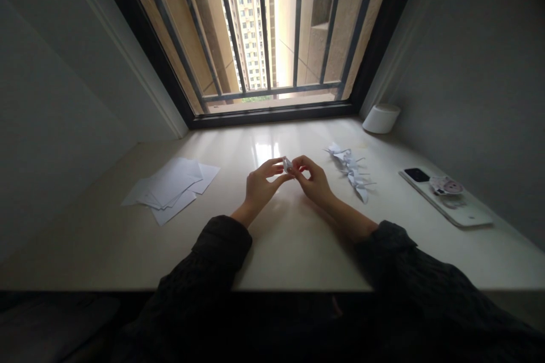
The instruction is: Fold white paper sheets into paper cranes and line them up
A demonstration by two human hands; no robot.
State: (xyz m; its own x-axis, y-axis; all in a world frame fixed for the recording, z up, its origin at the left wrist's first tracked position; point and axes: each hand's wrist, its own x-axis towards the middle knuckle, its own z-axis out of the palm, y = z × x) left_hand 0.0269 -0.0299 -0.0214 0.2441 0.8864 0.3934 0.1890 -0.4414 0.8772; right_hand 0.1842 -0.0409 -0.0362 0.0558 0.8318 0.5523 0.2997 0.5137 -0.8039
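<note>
Between my two hands, above the middle of the white sill, is a small folded piece of white paper (287, 165). My left hand (264, 184) pinches it from the left, with thumb below and fingers above. From the right, the fingertips of my right hand (313, 180) close on its other side and cover part of it. The exact shape of the fold is too small to make out. To the right of my right hand lie several folded paper cranes (351, 171) in a slanting row. Left of my left hand is a loose pile of white paper sheets (170, 184).
A phone (447, 198) with a round grip on its back lies at the right. In the far right corner stands a white cylindrical object (381, 118). The barred window (272, 105) bounds the sill (128, 255) at the back, with walls on both sides.
</note>
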